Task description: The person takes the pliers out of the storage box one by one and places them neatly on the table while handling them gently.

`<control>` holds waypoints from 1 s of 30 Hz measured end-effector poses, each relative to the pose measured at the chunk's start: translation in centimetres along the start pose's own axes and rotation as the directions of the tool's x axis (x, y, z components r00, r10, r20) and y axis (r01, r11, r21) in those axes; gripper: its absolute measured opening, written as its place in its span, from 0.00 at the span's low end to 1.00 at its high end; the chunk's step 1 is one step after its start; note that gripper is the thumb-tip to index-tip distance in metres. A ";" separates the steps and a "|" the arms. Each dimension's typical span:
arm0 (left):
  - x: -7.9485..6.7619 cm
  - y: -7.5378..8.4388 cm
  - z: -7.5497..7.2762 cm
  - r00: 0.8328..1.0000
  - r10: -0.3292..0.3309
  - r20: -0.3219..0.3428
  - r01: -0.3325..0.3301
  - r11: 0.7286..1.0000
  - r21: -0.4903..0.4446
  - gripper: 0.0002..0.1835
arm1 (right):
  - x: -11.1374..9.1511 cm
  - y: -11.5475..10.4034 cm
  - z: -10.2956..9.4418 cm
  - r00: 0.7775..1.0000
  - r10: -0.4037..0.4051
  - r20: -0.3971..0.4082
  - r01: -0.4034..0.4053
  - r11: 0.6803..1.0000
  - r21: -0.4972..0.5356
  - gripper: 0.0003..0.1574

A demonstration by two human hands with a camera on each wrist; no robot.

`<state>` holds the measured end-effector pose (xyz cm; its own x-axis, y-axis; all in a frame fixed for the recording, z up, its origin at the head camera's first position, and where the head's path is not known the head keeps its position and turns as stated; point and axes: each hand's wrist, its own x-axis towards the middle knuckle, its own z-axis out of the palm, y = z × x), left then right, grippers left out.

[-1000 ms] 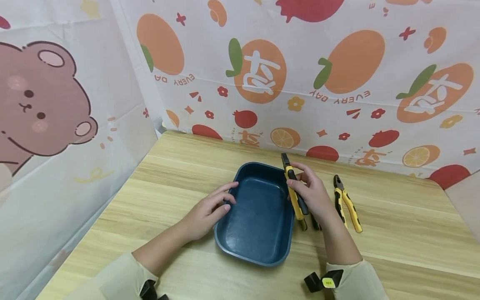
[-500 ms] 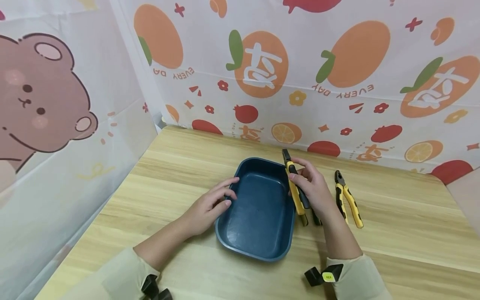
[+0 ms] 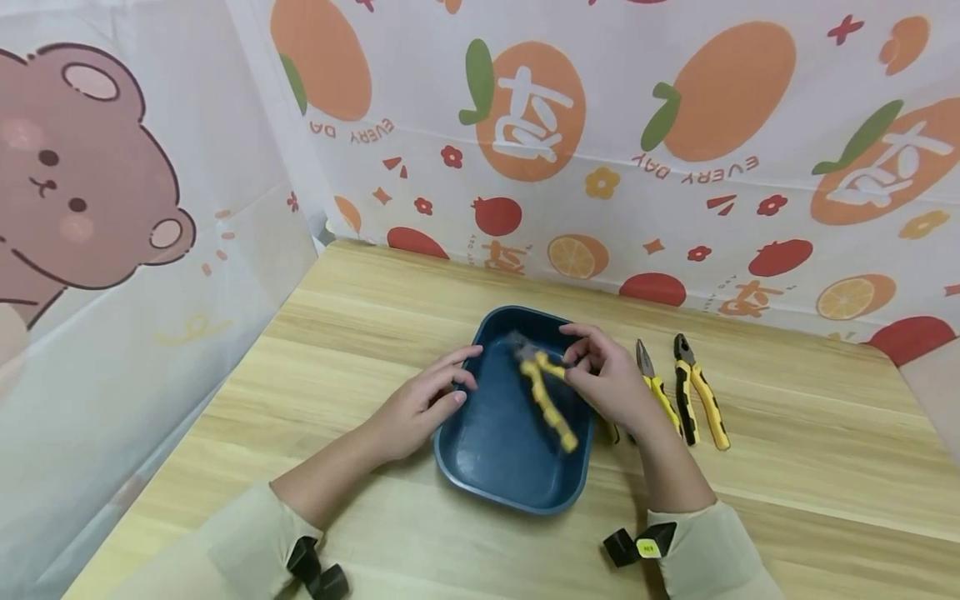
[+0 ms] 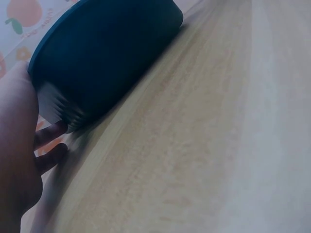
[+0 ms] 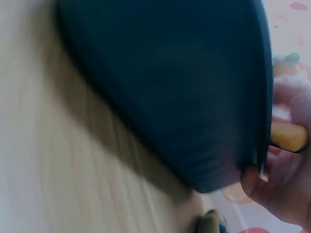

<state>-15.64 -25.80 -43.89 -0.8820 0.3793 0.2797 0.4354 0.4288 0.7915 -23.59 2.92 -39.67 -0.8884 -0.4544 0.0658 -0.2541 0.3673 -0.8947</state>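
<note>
A dark blue plastic bin (image 3: 487, 450) stands on the wooden table. My left hand (image 3: 412, 412) holds its left rim, fingertips over the edge; in the left wrist view other fingers (image 4: 52, 158) lie by the outer wall. Over the bin's right rim, my right hand (image 3: 611, 379) pinches one handle of yellow-and-black pliers (image 3: 555, 415). These are spread and blurred, head towards the back of the bin. In the right wrist view, the yellow handle end (image 5: 289, 137) shows at the hand. Whether the pliers touch the bin floor, I cannot tell.
Right of the bin lie needle-nose pliers (image 3: 647, 362), partly behind my right hand, and another yellow-and-black pair of pliers (image 3: 703, 404). A printed fruit cloth (image 3: 450, 208) hangs behind the table (image 3: 360, 325), and a bear-print cloth (image 3: 225, 317) on the left.
My right hand has brought the pliers left from the right rim into the bin, and their handles have spread. The needle-nose pliers have come into sight. My left hand stays on the rim.
</note>
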 end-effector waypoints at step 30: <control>1.5 0.3 0.2 0.999 -0.045 0.006 0.045 0.999 -0.031 0.09 | -0.7 -2.9 3.2 0.981 -0.113 0.157 0.192 0.636 -0.747 0.29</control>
<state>-16.79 -24.95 -43.36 -0.8995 0.3649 0.2403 0.3895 0.4202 0.8196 -20.96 -0.47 -38.51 -0.7831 -0.6145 0.0962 -0.6183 0.7526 -0.2265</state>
